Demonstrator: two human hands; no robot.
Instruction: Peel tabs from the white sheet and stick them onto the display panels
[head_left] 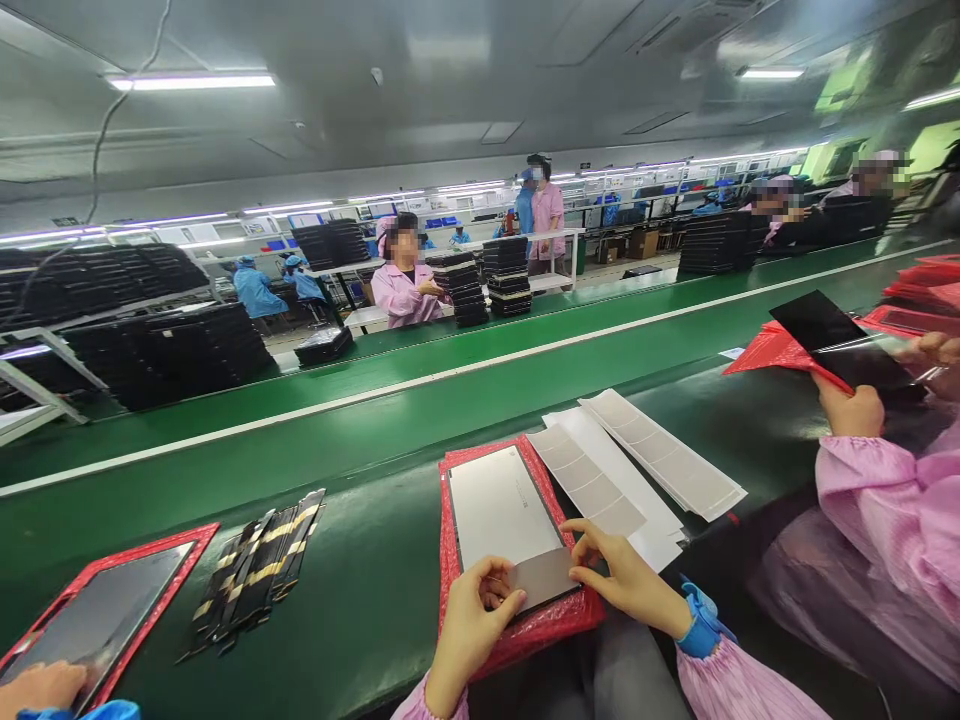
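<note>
1. The dark green table point(367, 580) is carrying everything nearby; the person's arms and legs are hiding part of its near edge.
2. At right, a co-worker point(874, 490), cut off by the frame, is holding a glossy black sheet point(825, 330).
3. Red bubble wrap point(540, 628) is lying before the person, mostly covered.
4. A silvery panel point(495, 510) is resting on that wrap, smooth and dark-edged, its small print too tiny to read; its near end is being hidden.
5. At far left, a grey glossy panel point(105, 605) is running out of frame under another person's cropped hand point(45, 688).
6. Black strips point(262, 565) with gold bands are lying bundled between the two panels.
7. The left hand point(480, 615) is pinching the film's left end, its grip closed.
8. The right hand point(619, 575) is meeting the other end, fingers parted; whether this grip is pinching, I cannot tell.
9. The plain, matte grey film point(543, 578) is spanning the silvery panel's near end.
</note>
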